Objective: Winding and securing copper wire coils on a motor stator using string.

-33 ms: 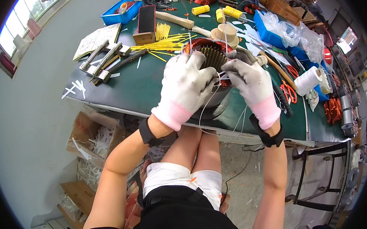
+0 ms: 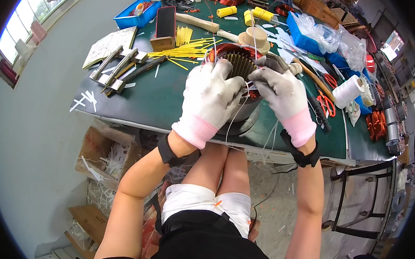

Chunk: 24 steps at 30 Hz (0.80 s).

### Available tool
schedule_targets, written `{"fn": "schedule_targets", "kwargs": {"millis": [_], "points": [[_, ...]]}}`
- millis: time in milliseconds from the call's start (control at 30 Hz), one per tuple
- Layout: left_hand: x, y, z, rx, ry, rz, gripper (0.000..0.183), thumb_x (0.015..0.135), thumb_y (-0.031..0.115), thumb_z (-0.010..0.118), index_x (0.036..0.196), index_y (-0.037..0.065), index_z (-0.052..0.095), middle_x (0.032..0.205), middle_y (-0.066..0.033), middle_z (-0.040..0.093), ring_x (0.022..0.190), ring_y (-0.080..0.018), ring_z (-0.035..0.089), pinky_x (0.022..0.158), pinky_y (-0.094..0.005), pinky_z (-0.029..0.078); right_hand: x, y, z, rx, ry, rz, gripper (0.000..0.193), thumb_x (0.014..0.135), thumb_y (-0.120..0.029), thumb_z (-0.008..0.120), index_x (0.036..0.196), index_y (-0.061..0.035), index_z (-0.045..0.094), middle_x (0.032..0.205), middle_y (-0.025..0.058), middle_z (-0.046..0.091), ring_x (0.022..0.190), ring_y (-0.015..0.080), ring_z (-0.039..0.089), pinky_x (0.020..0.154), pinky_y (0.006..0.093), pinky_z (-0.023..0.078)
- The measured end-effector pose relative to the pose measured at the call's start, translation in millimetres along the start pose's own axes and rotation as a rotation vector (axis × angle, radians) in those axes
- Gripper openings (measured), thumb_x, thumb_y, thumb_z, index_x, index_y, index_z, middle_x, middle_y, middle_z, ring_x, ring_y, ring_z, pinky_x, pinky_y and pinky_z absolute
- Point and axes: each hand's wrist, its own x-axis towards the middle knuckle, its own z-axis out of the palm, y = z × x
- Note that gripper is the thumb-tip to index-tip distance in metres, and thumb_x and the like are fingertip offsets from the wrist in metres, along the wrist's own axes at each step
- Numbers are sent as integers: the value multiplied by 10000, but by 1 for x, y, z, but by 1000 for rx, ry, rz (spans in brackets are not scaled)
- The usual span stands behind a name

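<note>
A motor stator (image 2: 251, 108) stands near the front edge of the green table, with red-brown copper windings (image 2: 227, 48) around its top and a slotted bore. Both my hands wear white gloves with pink cuffs. My left hand (image 2: 213, 89) curls over the near left rim, its thumb and finger closed by a white cord (image 2: 237, 113). Across the near right rim, my right hand (image 2: 277, 88) is closed in a pinch on the cord, its darkened fingertips close to my left thumb. The cord hangs in loose loops in front of the stator. Both hands partly hide the windings.
Yellow sticks (image 2: 188, 50), a phone (image 2: 166, 22) on a wooden block and a mallet (image 2: 197, 22) lie beyond the stator. Metal bars (image 2: 116, 67) are at left. Red-handled scissors (image 2: 326, 104), a white thread spool (image 2: 348, 91) and a blue bin (image 2: 304, 35) stand right.
My right hand has shifted very slightly left, toward my left hand. The hanging cord has moved a little; my left hand stays almost where it was.
</note>
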Motion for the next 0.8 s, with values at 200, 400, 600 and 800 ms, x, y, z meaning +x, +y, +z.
{"fn": "schedule_targets", "kwargs": {"millis": [200, 400, 600, 800], "points": [[-4, -3, 7, -138, 67, -4, 207, 710, 85, 697, 910, 114, 650, 917, -117, 560, 794, -317, 590, 675, -398, 486, 1, 0, 1, 66, -8, -36, 140, 811, -136, 629, 941, -129, 681, 900, 101, 648, 813, 298, 618, 723, 372, 510], [1, 1, -1, 13, -94, 22, 157, 742, 64, 637, 891, 106, 609, 908, -114, 545, 775, -309, 601, 659, -409, 503, -4, -2, -7, 283, 205, 1, 160, 833, -64, 578, 976, -56, 647, 920, 126, 629, 862, 297, 604, 767, 351, 468], [3, -1, 2, -78, -101, 18, 175, 753, 63, 617, 919, 117, 609, 888, -95, 542, 786, -298, 597, 661, -403, 499, -46, -7, 22, 117, 476, 66, 218, 794, -27, 628, 1004, -80, 647, 938, 121, 627, 880, 298, 605, 758, 350, 486], [5, -10, 0, -49, -94, 138, 192, 755, 57, 635, 936, 117, 651, 800, -75, 550, 735, -278, 568, 648, -363, 472, -15, 6, 25, 207, 336, 63, 206, 822, -66, 593, 1010, -121, 654, 1017, 121, 639, 861, 307, 624, 756, 367, 513]]}}
